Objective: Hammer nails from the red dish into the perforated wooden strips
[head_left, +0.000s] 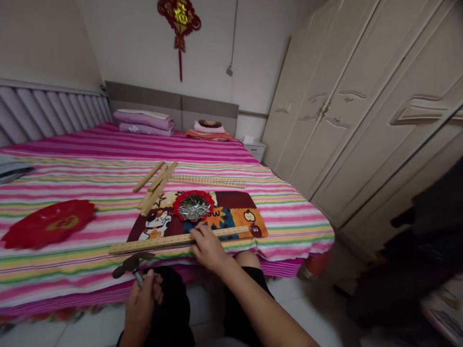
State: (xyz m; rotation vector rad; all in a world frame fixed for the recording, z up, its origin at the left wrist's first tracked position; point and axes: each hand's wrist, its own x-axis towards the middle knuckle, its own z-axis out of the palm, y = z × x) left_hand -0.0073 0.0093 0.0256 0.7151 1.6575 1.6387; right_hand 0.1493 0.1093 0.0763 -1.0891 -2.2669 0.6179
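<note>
My left hand point(142, 295) is wrapped round the handle of a claw hammer point(130, 265), held low at the bed's near edge with its head up. A long wooden strip point(155, 244) with rows of small dark dots lies across the front of a patterned cloth mat point(258, 212). My right hand point(207, 246) grips this strip near its middle, fingers on top. Just beyond the hand, a red scalloped dish point(176, 205) holds a heap of silvery nails point(194, 207).
Several bare wooden strips point(157, 185) lie behind the mat, beside a strip studded with upright nails point(208, 181). A red plate point(43, 224) is on the left of the striped bed point(112, 180). Folded bedding point(144, 123) sits by the headboard. Wardrobes point(325, 106) line the right.
</note>
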